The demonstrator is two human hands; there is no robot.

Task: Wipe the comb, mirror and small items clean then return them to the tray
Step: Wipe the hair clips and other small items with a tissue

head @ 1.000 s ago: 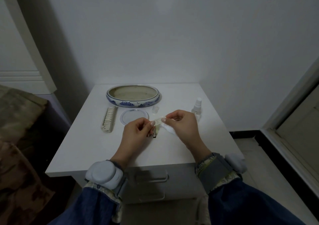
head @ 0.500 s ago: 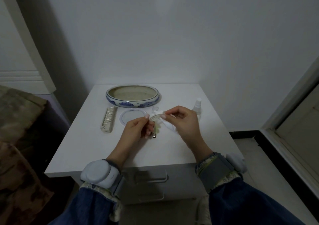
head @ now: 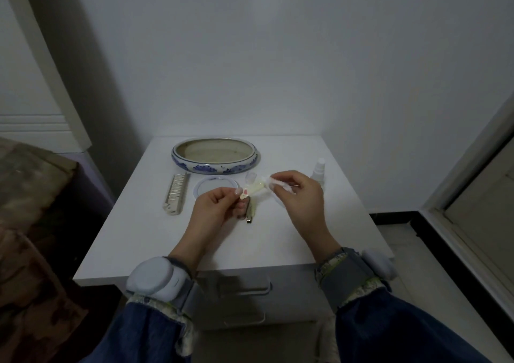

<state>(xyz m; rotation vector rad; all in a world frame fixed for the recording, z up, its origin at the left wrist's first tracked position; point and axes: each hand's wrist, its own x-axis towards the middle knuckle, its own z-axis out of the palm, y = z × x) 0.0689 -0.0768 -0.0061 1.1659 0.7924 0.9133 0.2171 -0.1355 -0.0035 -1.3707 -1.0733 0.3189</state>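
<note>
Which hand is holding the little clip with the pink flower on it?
The left hand pinches the pale hair clip at its flower end. The right hand holds a white wipe instead.

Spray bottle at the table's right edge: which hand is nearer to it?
Right. The right hand, holding a white wipe, sits just left of the spray bottle. The left hand, pinching a small hair clip, is farther left, near the mirror.
</note>
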